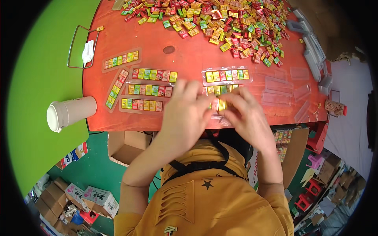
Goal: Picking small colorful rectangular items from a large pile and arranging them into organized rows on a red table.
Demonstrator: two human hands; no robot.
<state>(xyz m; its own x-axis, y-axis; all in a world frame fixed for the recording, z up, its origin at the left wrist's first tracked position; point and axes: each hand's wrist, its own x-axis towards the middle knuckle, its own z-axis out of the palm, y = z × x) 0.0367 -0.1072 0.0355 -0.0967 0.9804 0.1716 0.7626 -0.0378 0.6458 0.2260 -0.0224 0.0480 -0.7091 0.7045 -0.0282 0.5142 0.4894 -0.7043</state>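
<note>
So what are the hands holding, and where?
Both hands, left and right, pinch small yellow candy packets by their ends between fingertips, above the table edge.

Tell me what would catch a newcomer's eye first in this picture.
First, the big heap of small colourful packets spread across the far side of the red table. Next, the left hand and right hand, meeting at the near edge over a yellow packet. Left of them lie filled clear trays; a paper cup lies tipped at the table's left corner.

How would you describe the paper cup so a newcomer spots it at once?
Start at the red table and go to its near left corner. The white paper cup with a white lid lies on its side there, overhanging the edge onto the green surface; nothing else nearby is white and cylindrical.
</note>
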